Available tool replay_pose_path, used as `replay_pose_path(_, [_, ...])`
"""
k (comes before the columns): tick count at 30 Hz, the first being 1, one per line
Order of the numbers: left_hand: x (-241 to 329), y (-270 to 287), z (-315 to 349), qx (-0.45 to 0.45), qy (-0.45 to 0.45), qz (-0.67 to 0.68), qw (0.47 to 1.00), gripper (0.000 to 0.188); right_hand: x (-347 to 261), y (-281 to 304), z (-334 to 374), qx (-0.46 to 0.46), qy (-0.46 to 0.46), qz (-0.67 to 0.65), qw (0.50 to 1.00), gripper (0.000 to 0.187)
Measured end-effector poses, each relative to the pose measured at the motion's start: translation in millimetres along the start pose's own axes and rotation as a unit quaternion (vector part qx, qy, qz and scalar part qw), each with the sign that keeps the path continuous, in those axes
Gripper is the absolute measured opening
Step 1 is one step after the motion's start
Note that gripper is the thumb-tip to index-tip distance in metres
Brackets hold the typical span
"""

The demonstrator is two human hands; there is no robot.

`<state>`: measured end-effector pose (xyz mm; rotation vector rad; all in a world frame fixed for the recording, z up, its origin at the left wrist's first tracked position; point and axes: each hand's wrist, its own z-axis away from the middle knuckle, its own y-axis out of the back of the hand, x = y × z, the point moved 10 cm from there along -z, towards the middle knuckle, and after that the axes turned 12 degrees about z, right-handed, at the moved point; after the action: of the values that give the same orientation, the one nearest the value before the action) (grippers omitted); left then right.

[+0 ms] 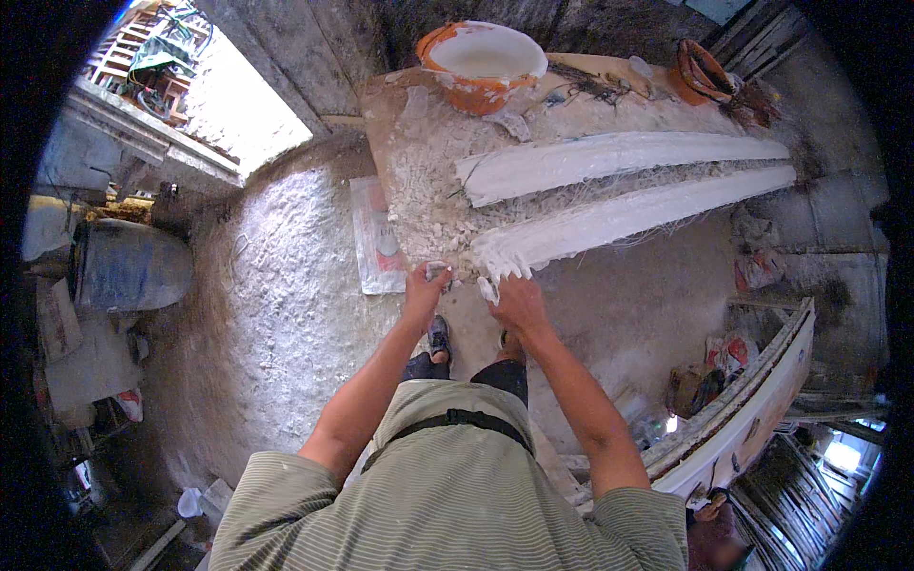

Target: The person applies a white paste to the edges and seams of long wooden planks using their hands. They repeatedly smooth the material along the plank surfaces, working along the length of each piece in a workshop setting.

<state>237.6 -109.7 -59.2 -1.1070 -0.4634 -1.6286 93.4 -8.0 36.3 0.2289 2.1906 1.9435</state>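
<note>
Two long, tapering white plaster strips (624,162) lie side by side on a work table, with loose fibres along their edges. At the near left end of the closer plaster strip (609,219) is my right hand (519,303). Its fingers are coated in wet white plaster and spread against that end, the thumb standing apart. My left hand (426,290) is at the table's near edge, beside crumbled plaster. Its fingers are curled in, smeared with white; whatever is between them is too small to make out.
An orange basin (481,67) caked with white stands at the table's back, a smaller orange bucket (700,74) at its far right. A printed sack (378,238) lies left of the table. At left is a blue barrel (133,265); at lower right, a long panel (752,409) with another person behind it.
</note>
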Motion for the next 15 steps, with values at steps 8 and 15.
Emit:
replay_pose_path(8, [1.7,-1.9,0.1,-0.012,0.019,0.026,0.999,0.021,3.5,-17.9,-10.8,-0.177,-0.092,0.01,0.98,0.041])
replay_pose_path(15, [-15.7,7.7,-1.7,-0.026,0.027,0.119,0.992,0.015,-25.9,-26.3,-36.0,-0.177,-0.207,-0.071,0.96,0.05])
